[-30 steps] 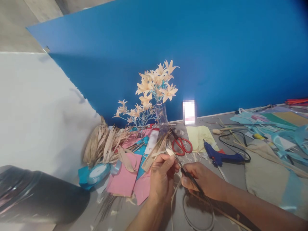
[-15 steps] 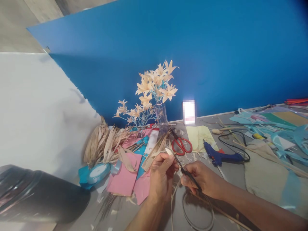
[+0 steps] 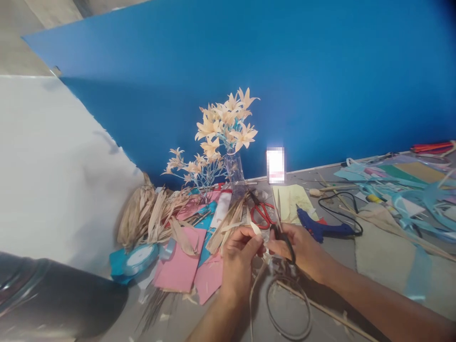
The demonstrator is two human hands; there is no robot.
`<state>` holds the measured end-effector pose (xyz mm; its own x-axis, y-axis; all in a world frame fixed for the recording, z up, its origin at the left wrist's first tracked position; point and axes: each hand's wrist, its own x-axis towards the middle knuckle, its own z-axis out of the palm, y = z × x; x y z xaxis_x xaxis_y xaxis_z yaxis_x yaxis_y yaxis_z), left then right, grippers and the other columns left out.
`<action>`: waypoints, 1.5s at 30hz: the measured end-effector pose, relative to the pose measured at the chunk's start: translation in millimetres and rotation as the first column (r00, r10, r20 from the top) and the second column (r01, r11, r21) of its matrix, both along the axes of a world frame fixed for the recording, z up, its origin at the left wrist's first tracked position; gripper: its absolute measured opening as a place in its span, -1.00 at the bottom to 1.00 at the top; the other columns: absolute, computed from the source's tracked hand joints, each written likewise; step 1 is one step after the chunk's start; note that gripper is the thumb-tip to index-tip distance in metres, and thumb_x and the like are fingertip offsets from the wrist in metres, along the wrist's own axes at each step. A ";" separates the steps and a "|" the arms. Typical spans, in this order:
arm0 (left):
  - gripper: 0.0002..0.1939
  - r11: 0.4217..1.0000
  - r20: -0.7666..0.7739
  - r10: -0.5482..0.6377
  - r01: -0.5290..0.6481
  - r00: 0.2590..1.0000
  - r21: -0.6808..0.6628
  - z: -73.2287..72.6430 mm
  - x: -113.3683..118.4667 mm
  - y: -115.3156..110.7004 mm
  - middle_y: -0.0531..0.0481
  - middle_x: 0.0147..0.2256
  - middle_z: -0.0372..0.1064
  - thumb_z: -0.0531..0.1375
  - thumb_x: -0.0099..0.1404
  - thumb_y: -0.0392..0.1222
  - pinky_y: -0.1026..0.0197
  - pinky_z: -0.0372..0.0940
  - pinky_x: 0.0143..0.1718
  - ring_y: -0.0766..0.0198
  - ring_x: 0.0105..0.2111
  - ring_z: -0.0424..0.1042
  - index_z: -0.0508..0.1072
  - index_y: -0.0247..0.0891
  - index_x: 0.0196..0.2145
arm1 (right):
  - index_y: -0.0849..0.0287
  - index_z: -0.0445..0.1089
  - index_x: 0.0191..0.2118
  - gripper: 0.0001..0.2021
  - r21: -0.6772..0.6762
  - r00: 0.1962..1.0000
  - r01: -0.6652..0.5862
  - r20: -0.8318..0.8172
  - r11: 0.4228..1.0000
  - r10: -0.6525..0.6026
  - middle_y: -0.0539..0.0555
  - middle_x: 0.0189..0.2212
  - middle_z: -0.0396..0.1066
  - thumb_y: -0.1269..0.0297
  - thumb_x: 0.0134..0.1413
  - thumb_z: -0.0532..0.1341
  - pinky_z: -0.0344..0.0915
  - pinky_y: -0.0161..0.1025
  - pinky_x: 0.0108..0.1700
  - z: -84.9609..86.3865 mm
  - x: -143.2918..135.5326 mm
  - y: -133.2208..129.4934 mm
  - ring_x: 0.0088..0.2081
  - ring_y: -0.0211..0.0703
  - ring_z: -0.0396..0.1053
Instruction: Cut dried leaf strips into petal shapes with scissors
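Between thumb and fingers, my left hand (image 3: 244, 251) pinches a small pale petal-shaped piece (image 3: 255, 229) with a pointed tip. My right hand (image 3: 297, 247) is wrapped round black-handled scissors (image 3: 279, 209), whose blades point up and away from the petal. The fingertips of both hands are close together. Just behind them lies a pair of red-handled scissors (image 3: 262, 216). Below my hands a ring of wire (image 3: 289, 332) rests on the table.
Cream artificial flowers (image 3: 228, 118) stand in a clear vase (image 3: 235, 175) at the back. Dried husks (image 3: 133, 216), pink paper (image 3: 181, 256) and a ribbon roll (image 3: 140, 259) lie left. On the right are a blue glue gun (image 3: 324, 225) and blue ribbons (image 3: 409, 199). A dark cylinder (image 3: 60, 294) is front left.
The black-handled scissors have swung away from the petal; their blades, earlier at its edge and pointing up-left, now point nearly straight up. The petal stays in my left hand. The view shifted slightly.
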<state>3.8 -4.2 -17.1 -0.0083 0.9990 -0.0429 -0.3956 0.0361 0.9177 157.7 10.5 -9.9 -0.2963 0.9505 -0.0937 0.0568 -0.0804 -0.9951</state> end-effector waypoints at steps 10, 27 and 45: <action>-0.85 0.994 -0.137 0.027 -0.011 0.990 0.113 -1.0 -1.7 -1.8 0.06 -0.52 0.37 0.27 0.24 -0.16 0.22 0.24 -0.30 0.30 -0.45 0.32 0.41 -0.24 -0.44 | 0.17 0.26 -0.56 -0.32 0.104 0.946 -0.315 0.119 0.943 0.302 -0.04 -0.69 0.20 -0.48 -0.07 0.15 0.02 -0.35 -0.59 -10.2 5.0 -3.5 -0.64 -0.30 0.12; -0.86 0.996 -0.059 -0.013 0.018 0.998 0.092 0.2 -2.4 -3.9 0.05 -0.52 0.38 0.27 0.24 -0.18 0.23 0.23 -0.34 0.30 -0.46 0.33 0.41 -0.24 -0.42 | 0.19 0.24 -0.66 -0.33 0.014 0.949 -0.312 0.057 0.950 0.311 -0.02 -0.73 0.22 -0.41 -0.06 0.21 0.02 -0.34 -0.58 -17.7 2.4 -2.3 -0.66 -0.33 0.10; -0.84 0.997 -0.024 0.028 -0.026 0.999 0.066 6.2 0.2 -4.6 0.04 -0.54 0.40 0.30 0.19 -0.18 0.23 0.24 -0.36 0.31 -0.51 0.34 0.40 -0.25 -0.44 | 0.18 0.23 -0.64 -0.32 0.082 0.927 -0.366 0.119 0.927 0.355 0.00 -0.71 0.26 -0.45 -0.06 0.17 0.02 -0.35 -0.59 -11.3 4.5 -4.6 -0.65 -0.30 0.15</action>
<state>4.0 -8.8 -10.9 -0.0353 0.9991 0.0238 -0.3724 -0.0352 0.9274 162.2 5.9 -21.1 -0.6148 0.7871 -0.0501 0.1631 0.0647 -0.9845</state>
